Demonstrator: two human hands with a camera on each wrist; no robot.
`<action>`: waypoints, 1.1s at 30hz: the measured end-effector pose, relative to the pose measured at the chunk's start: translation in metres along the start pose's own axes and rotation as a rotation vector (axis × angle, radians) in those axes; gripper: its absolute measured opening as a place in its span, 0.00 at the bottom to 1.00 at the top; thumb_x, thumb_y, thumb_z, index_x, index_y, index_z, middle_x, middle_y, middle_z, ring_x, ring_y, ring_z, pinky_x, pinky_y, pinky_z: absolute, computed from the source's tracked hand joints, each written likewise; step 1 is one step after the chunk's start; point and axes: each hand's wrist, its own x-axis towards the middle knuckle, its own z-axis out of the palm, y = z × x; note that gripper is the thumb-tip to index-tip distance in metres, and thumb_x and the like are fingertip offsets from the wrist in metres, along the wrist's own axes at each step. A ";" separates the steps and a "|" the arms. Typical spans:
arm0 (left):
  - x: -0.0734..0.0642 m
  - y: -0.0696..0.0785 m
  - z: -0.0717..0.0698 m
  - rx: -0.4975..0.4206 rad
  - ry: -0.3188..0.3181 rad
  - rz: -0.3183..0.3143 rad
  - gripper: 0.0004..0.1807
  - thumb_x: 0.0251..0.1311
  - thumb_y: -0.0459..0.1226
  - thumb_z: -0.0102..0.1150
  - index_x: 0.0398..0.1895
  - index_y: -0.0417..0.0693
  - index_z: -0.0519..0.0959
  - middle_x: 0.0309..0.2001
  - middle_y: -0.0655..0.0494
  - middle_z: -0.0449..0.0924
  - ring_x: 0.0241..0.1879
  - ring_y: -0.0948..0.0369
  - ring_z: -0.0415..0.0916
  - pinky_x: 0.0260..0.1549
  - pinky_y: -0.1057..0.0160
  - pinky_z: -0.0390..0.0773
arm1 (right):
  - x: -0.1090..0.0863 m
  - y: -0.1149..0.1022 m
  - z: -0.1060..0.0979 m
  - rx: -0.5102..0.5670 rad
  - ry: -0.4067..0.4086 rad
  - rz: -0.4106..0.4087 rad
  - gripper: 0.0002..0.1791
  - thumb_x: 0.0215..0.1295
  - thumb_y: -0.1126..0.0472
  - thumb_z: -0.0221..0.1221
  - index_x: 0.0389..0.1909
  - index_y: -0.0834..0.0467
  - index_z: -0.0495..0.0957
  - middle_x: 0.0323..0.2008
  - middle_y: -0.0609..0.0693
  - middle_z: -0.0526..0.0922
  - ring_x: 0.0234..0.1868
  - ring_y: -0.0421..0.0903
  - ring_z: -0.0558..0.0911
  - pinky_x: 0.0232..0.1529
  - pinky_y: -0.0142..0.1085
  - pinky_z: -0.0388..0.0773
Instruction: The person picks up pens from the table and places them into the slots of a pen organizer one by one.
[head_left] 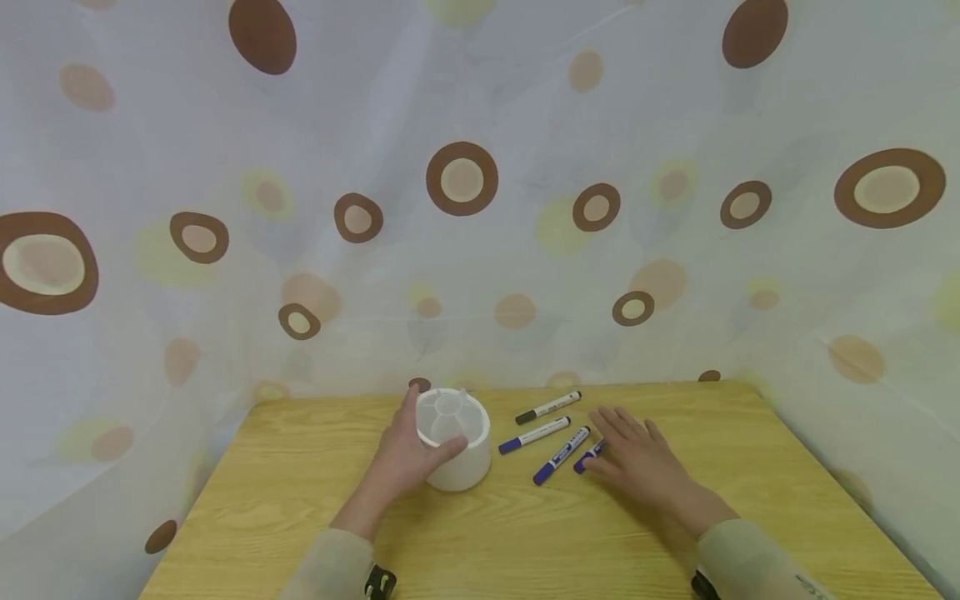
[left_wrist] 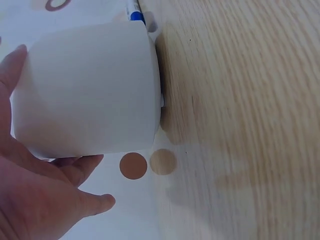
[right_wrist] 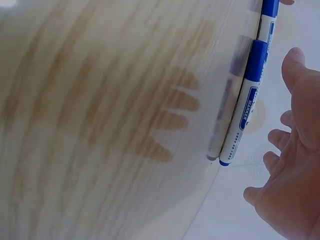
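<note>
My left hand (head_left: 408,458) grips a round white pen holder (head_left: 461,467) from its left side, thumb across the near side of the rim. Clear dividers split the inside of the holder into compartments. In the left wrist view the thumb and fingers lie about the smooth holder wall (left_wrist: 90,90). My right hand (head_left: 637,462) hovers with spread fingers over a blue-capped marker (head_left: 591,457), partly hiding it. The right wrist view shows a gap between that hand (right_wrist: 300,155) and the blue marker (right_wrist: 245,105) lying on the table.
Between the hands lie another blue-capped marker (head_left: 562,456), a white marker with a blue cap (head_left: 535,435) and a black-capped marker (head_left: 548,407). They rest on a wood-grain table (head_left: 300,467). A spotted curtain (head_left: 480,275) hangs behind and along both sides.
</note>
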 end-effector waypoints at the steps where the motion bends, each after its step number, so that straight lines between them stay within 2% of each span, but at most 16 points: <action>1: -0.001 0.000 0.000 0.003 -0.004 0.003 0.66 0.60 0.56 0.82 0.90 0.45 0.49 0.75 0.32 0.69 0.71 0.32 0.71 0.67 0.28 0.74 | 0.000 0.000 -0.002 -0.005 -0.008 0.011 0.44 0.79 0.41 0.64 0.83 0.64 0.66 0.81 0.67 0.66 0.81 0.73 0.62 0.76 0.79 0.52; 7: -0.007 0.000 0.001 -0.004 -0.018 0.031 0.65 0.58 0.54 0.84 0.89 0.44 0.51 0.74 0.35 0.71 0.72 0.32 0.69 0.68 0.27 0.72 | -0.002 0.003 -0.007 -0.044 -0.038 0.038 0.43 0.81 0.42 0.63 0.83 0.64 0.65 0.81 0.67 0.66 0.82 0.71 0.62 0.77 0.77 0.52; 16: -0.010 0.000 0.002 -0.060 -0.015 0.109 0.52 0.55 0.51 0.87 0.79 0.54 0.65 0.63 0.49 0.80 0.64 0.45 0.78 0.63 0.34 0.79 | -0.003 0.013 -0.007 -0.064 -0.036 0.046 0.42 0.82 0.41 0.61 0.83 0.65 0.66 0.81 0.67 0.67 0.81 0.72 0.63 0.76 0.78 0.55; 20: -0.014 0.001 0.001 -0.083 -0.028 0.122 0.54 0.55 0.50 0.87 0.80 0.53 0.64 0.64 0.49 0.79 0.64 0.46 0.78 0.65 0.33 0.78 | -0.004 0.014 -0.009 -0.046 -0.038 0.048 0.42 0.82 0.42 0.62 0.83 0.65 0.66 0.81 0.67 0.67 0.81 0.72 0.63 0.76 0.77 0.55; 33: -0.022 -0.001 -0.002 -0.126 -0.056 0.112 0.56 0.54 0.50 0.88 0.82 0.48 0.64 0.67 0.48 0.76 0.68 0.45 0.75 0.69 0.31 0.73 | -0.007 0.024 -0.005 -0.023 -0.018 0.055 0.40 0.82 0.44 0.63 0.80 0.67 0.68 0.79 0.69 0.68 0.80 0.74 0.64 0.75 0.77 0.59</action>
